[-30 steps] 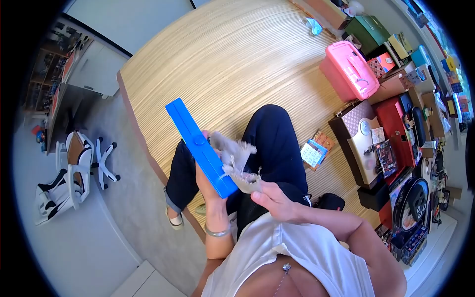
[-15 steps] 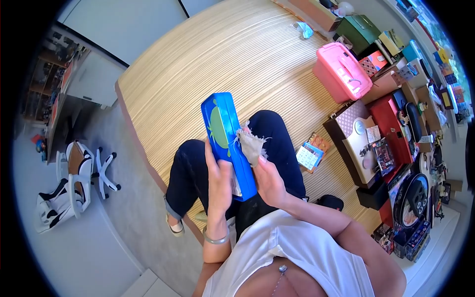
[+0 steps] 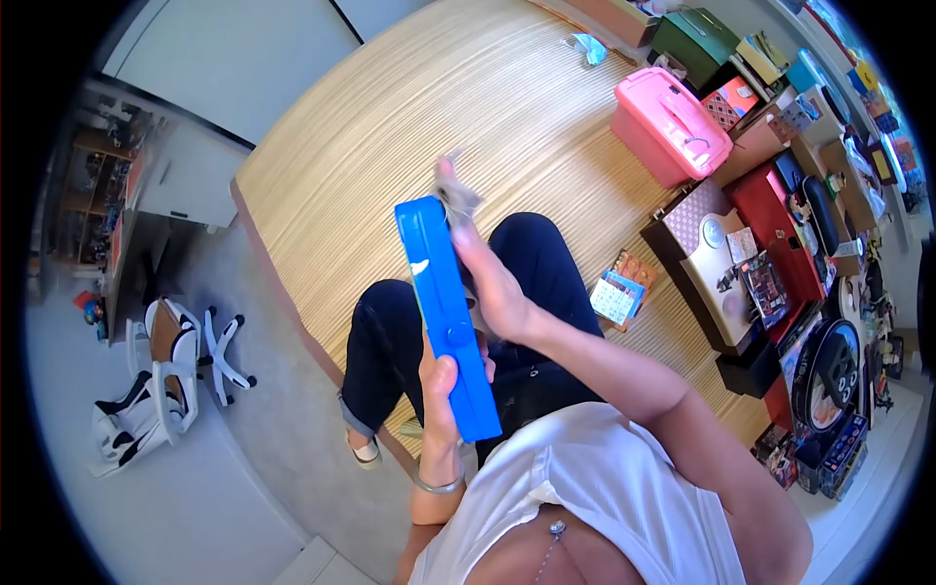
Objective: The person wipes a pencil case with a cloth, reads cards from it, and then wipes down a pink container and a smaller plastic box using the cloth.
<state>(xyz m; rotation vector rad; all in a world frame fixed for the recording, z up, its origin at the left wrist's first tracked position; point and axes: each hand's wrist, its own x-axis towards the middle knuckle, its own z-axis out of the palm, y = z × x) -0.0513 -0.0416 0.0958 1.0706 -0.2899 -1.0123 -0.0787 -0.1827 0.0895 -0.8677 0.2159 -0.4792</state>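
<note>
A long blue plastic case (image 3: 456, 331) is held up over my lap, its narrow side turned towards me. My left hand (image 3: 441, 395) is closed around its lower half, with the thumb on the near side. A frayed greyish rag (image 3: 458, 198) sits in the fingers of my right hand (image 3: 495, 291), against the case's upper right edge. Part of the rag and some right fingers are blurred or hidden. The green-patterned face of the case is almost wholly turned out of sight.
I sit on a woven mat (image 3: 370, 156). On it are a pink lidded box (image 3: 663, 127), small printed cards (image 3: 618, 297) and a light-blue crumpled item (image 3: 589, 47). Open cases (image 3: 702, 253) and many goods line the right side. A white office chair (image 3: 171, 366) stands left.
The case has rotated, so its narrow side shows instead of the green-patterned face. My right hand has moved the rag up and left, to the top end of the case.
</note>
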